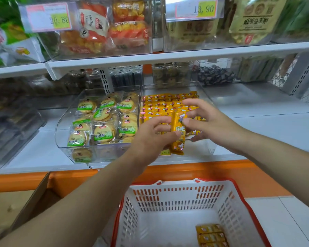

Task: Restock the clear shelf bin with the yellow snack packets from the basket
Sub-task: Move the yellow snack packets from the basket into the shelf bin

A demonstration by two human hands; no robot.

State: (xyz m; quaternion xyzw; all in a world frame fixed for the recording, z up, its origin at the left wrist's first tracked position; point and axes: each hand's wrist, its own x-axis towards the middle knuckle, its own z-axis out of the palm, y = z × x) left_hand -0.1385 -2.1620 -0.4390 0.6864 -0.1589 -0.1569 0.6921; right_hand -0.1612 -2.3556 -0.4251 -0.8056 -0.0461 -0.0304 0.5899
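Head: cookie bin [64,122] beside clear bin [206,97]

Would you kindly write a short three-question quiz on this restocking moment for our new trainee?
1. True or false: the basket holds no more yellow packets.
2. Which hand grips the upright packet? A) left hand B) right hand C) neither
3. Fill in: the bin being filled stands to the ___ of the green-label biscuit bin.

Key
1. False: a few packets lie in the basket's near right corner.
2. A: the left hand's fingers wrap round it; the right hand is open beside it, fingertips at its top.
3. Right.
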